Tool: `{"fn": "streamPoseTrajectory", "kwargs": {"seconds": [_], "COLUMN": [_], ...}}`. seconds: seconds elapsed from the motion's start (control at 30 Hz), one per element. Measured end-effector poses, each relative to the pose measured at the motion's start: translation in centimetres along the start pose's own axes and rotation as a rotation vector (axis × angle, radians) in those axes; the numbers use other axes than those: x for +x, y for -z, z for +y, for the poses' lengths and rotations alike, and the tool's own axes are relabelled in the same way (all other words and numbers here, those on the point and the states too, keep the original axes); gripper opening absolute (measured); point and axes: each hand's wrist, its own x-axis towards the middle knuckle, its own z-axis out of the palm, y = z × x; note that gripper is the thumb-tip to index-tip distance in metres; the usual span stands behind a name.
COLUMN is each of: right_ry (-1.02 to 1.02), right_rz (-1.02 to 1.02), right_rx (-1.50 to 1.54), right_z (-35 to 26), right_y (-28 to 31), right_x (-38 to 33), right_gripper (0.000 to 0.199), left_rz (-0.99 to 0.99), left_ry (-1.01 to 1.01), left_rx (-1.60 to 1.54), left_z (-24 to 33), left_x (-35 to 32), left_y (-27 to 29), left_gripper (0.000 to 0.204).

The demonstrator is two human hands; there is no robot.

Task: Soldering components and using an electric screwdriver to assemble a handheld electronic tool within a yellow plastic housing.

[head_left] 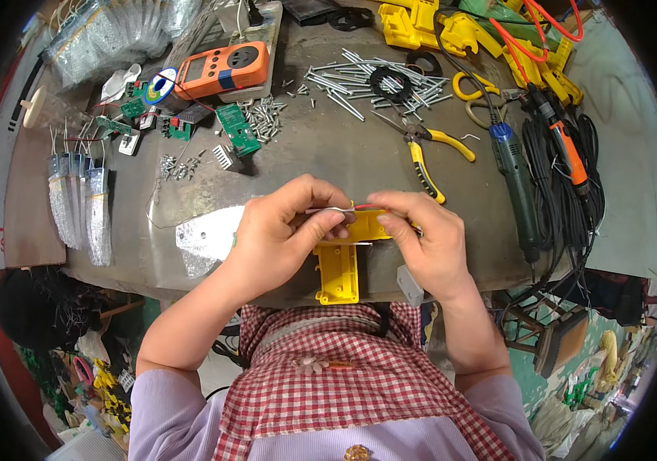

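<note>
My left hand (pixel 278 234) pinches a thin pale wire (pixel 336 209) between thumb and fingers. Opposite it, my right hand (pixel 434 240) pinches a red wire (pixel 367 206); the two wires meet in the gap between my fingertips. Directly under both hands lies a yellow plastic housing half (pixel 337 275) at the table's front edge, its upper part partly covered by my fingers. A silvery-white bubble-wrap piece (pixel 209 237) lies beside my left wrist. Below my right hand is a small grey block (pixel 409 286).
Yellow-handled pliers (pixel 424 150), a green electric screwdriver (pixel 514 180) and black cables (pixel 567 192) lie right. Long screws (pixel 347 84) are piled behind. Leftward are an orange meter (pixel 224 69), circuit boards (pixel 237 131) and wrapped strips (pixel 78 200). More yellow housings (pixel 413 29) sit far right.
</note>
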Motion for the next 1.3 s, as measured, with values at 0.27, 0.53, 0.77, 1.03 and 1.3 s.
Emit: {"fn": "streamPoseTrajectory", "kwargs": {"seconds": [0.27, 0.53, 0.77, 1.03, 1.3], "right_ry": [-0.212, -0.406, -0.179, -0.344, -0.197], "right_rz": [-0.023, 0.151, 0.089, -0.06, -0.205], "right_rx": [-0.123, 0.302, -0.069, -0.241, -0.322], "right_z": [-0.1, 0.6, 1.3, -0.2, -0.7], "right_y": [0.6, 0.9, 0.4, 2.5, 2.0], "right_x": [-0.7, -0.8, -0.1, 0.7, -0.1], "right_gripper": [0.008, 0.01, 0.008, 0.009, 0.012], "left_rz": [0.038, -0.167, -0.103, -0.053, -0.076], "left_ry": [-0.256, -0.321, -0.138, -0.57, -0.393], "left_rx": [0.637, 1.167, 0.904, 0.965, 0.668], "left_z": [-0.3, -0.1, -0.7, -0.5, -1.3], "left_x": [0.9, 3.3, 4.6, 1.4, -4.5], "left_y": [0.5, 0.1, 2.2, 1.4, 0.7], "left_gripper": [0.022, 0.027, 0.013, 0.02, 0.022]}}
